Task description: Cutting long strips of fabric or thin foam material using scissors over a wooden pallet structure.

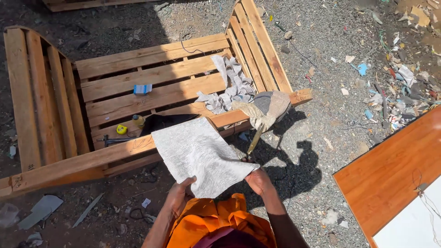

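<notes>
I hold up a rectangular piece of grey textured fabric in front of me. My left hand grips its lower left edge. My right hand holds its lower right corner and is also closed on scissors whose blades point up and away. Behind the fabric stands a slatted wooden frame on gravel. More grey fabric lies crumpled on its slats, and a grey and tan cloth drapes over its front rail.
On the slats lie a small blue and white box, a yellow tape measure, a small yellow bottle and black cloth. An orange board lies at right. Litter covers the gravel beyond.
</notes>
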